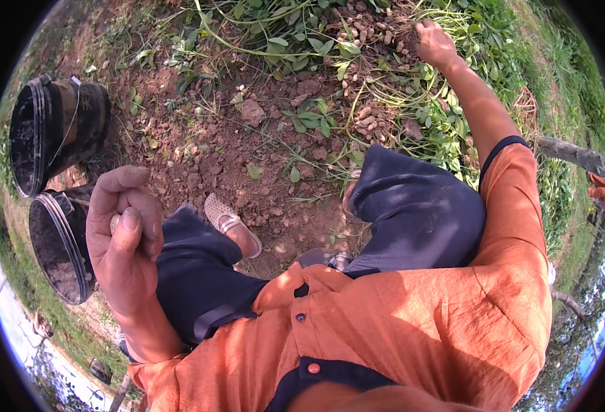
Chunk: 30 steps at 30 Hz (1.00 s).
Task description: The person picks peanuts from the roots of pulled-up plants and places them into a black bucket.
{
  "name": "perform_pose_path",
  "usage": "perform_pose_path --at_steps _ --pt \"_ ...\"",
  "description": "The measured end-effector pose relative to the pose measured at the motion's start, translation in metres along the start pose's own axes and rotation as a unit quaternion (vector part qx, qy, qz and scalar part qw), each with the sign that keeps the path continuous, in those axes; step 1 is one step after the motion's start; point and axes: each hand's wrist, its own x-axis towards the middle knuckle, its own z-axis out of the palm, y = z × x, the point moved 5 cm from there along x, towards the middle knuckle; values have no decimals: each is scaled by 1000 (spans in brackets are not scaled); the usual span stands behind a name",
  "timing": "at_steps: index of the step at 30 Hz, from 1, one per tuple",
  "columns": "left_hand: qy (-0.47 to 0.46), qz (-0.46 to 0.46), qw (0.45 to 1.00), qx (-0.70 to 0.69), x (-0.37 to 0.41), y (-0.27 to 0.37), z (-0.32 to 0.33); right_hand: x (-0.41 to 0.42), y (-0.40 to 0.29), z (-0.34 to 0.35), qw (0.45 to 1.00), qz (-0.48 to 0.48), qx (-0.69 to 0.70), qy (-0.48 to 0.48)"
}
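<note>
My left hand (pixel 122 226) is raised beside my left knee, fingers curled. Between its thumb and fingers shows a small pale peanut pod (pixel 115 223), mostly hidden. My right arm reaches far out to the upper right. There my right hand (pixel 435 45) has its fingers closed at the root end of an uprooted peanut plant (pixel 444 18); the fingertips are partly lost among stems. Clusters of peanut pods (pixel 367 32) hang on the soil-covered roots just left of that hand. Nearer my right knee, more peanut pods (pixel 370 122) lie among stems and leaves.
Two dirty black buckets, an upper one (pixel 88 110) with a wire handle and a lower one (pixel 62 242), lie tipped at left, mouths facing outward. Cloddy reddish soil (pixel 194 154) spreads before my shoes (pixel 230 221). A wooden pole (pixel 575 154) shows at right.
</note>
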Motion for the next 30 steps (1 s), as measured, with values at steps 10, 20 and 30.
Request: perform_pose_path --at_steps 10,20,30 --pt "11 -41 999 18 9 -3 12 45 18 33 984 32 -122 -125" --pt "5 -31 999 26 0 4 17 7 22 37 994 10 5 -113" --pt "-38 34 999 7 -26 18 11 -152 13 -132 998 7 57 19"
